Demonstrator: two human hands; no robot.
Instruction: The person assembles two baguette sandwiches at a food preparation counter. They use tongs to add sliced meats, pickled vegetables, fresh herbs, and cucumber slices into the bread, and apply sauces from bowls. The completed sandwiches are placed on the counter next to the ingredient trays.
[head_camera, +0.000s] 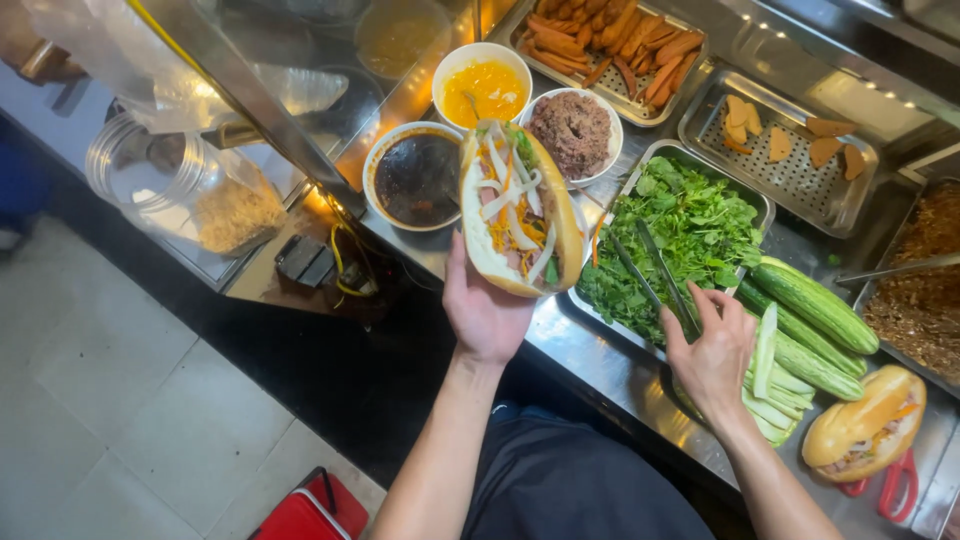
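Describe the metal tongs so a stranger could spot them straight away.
Start at the steel counter and find the tray of leafy green herbs beside the whole cucumbers. The tongs lie slanted across those leaves, with the right hand at their near end. They are the only thin, shiny metal piece on the greens.

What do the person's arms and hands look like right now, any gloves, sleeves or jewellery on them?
Both hands are bare: no gloves on the left hand or the right hand. The forearms are uncovered as far as the frame shows, with no sleeve edge in view. No watch, bracelet or ring shows on either wrist or on the fingers visible. Nails look short and plain.
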